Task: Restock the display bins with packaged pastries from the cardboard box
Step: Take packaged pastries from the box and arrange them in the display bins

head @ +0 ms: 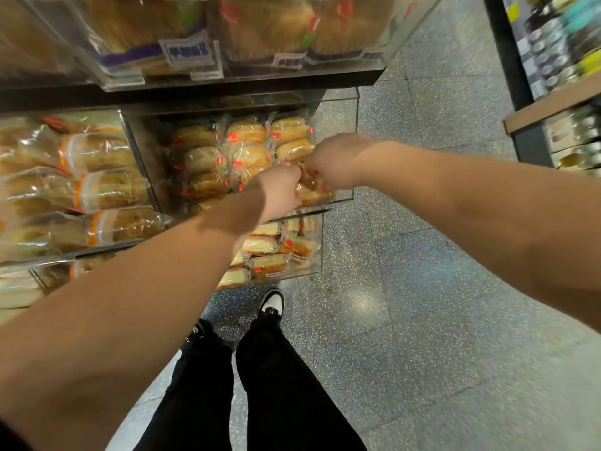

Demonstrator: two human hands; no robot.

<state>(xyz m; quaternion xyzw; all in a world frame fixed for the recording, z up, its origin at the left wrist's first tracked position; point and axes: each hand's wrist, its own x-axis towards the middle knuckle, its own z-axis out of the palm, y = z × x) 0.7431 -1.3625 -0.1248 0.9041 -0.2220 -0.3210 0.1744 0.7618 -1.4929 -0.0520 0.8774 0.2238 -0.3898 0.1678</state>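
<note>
Both hands meet at the front right corner of a clear display bin [338, 102] on the middle shelf.

The left hand [281, 190] and right hand [338, 161] each curl their fingers round wrapped pastries [313, 190] at the bin's front edge; rows of the same packaged pastries [247, 148] fill the bin behind. A neighbouring bin [97, 187] to the left holds orange-banded buns, and a lower bin [317, 245] holds paler cakes. Below lies a speckled grey floor [422, 288]; another shelf unit [559, 102] stands across the aisle.
</note>
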